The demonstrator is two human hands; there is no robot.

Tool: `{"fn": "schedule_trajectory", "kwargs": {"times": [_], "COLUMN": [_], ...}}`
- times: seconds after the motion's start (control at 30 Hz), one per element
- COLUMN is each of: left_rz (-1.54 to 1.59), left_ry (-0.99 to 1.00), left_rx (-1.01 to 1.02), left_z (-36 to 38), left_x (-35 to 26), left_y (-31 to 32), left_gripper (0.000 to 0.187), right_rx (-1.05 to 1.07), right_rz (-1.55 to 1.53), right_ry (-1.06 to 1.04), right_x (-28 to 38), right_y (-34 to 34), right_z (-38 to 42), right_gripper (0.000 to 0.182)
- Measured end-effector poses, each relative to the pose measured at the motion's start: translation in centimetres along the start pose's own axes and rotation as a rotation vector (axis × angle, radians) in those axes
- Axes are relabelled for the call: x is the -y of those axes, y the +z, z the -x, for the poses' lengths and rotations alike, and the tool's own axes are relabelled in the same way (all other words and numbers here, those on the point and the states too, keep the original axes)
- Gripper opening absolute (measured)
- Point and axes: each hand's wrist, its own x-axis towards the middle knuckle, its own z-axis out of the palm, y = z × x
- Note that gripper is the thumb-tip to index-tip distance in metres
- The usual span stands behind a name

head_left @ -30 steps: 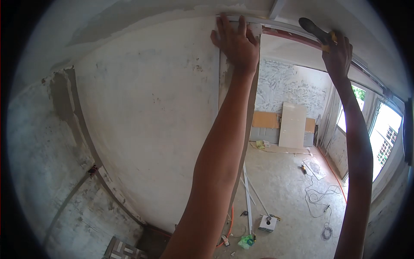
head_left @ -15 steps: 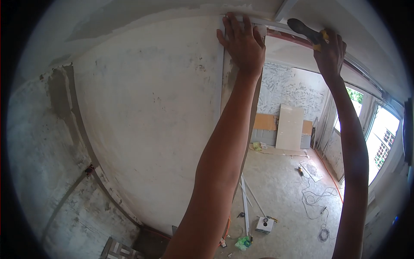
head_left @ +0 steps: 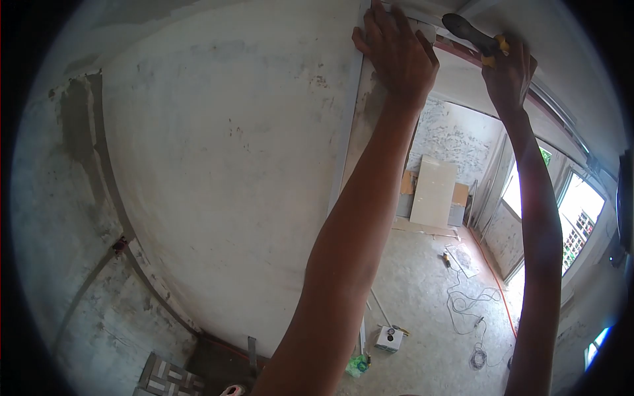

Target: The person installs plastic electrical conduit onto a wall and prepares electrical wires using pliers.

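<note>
My left hand (head_left: 399, 56) is raised at the top of the view, fingers spread against the top corner of the doorway where a pale vertical trim strip (head_left: 353, 112) meets the upper edge. To its right, my right hand (head_left: 510, 76) is wrapped round a dark tool with yellow parts (head_left: 467, 30), its rounded dark end pointing up and left. This hand is beside the reddish-brown strip (head_left: 456, 51) and the metal channel (head_left: 561, 113) along the top of the opening. The tool's exact kind cannot be made out.
Through the opening, a pale board (head_left: 434, 191) leans on the far wall. On the floor lie a coiled grey cable (head_left: 478, 358), an orange cord (head_left: 494, 272), a white box (head_left: 389, 338) and a green bag (head_left: 357, 365). Patterned tiles (head_left: 168, 379) are at lower left.
The view has shifted, and the room appears further left and lower. My left hand appears further right and still lies spread at the corner. My right hand keeps its hold on the tool.
</note>
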Motion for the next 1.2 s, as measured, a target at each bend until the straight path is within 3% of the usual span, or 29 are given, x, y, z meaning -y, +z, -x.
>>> {"fn": "schedule_trajectory", "kwargs": {"times": [0.07, 0.13, 0.33, 0.43, 0.53, 0.73, 1.07, 1.2], "left_rz": [0.023, 0.356, 0.314, 0.37, 0.38, 0.334, 0.437, 0.447], "left_ry": [-0.015, -0.172, -0.119, -0.13, -0.135, -0.161, -0.251, -0.296], "left_rx": [-0.046, 0.099, 0.059, 0.224, 0.239, 0.169, -0.087, -0.08], "left_z": [0.6, 0.4, 0.4, 0.0, -0.3, 0.0, 0.7, 0.9], "left_x": [-0.2, -0.9, -1.1, -0.7, -0.4, -0.3, -0.3, -0.2], "left_y": [1.2, -0.7, -0.5, -1.3, -1.5, -0.8, 0.9, 0.7], "left_gripper": [0.054, 0.05, 0.054, 0.058, 0.057, 0.051, 0.037, 0.033], "right_rx": [-0.028, -0.029, -0.066, -0.056, -0.007, -0.08, -0.009, -0.014], "right_rz": [0.006, -0.008, 0.018, 0.072, 0.12, 0.11, 0.048, 0.055], "right_ry": [-0.027, -0.033, -0.062, -0.049, -0.085, -0.099, 0.034, -0.005], "right_x": [-0.1, -0.2, 0.3, 0.1, -0.7, 0.8, 0.8, 1.3], "right_y": [0.2, 0.5, 0.3, 0.7, 1.4, 1.2, 2.5, 3.0], "right_z": [-0.1, -0.1, -0.1, -0.2, -0.2, -0.7, -0.9, -1.5], "right_gripper": [0.031, 0.037, 0.025, 0.022, 0.022, 0.038, 0.047, 0.048]}}
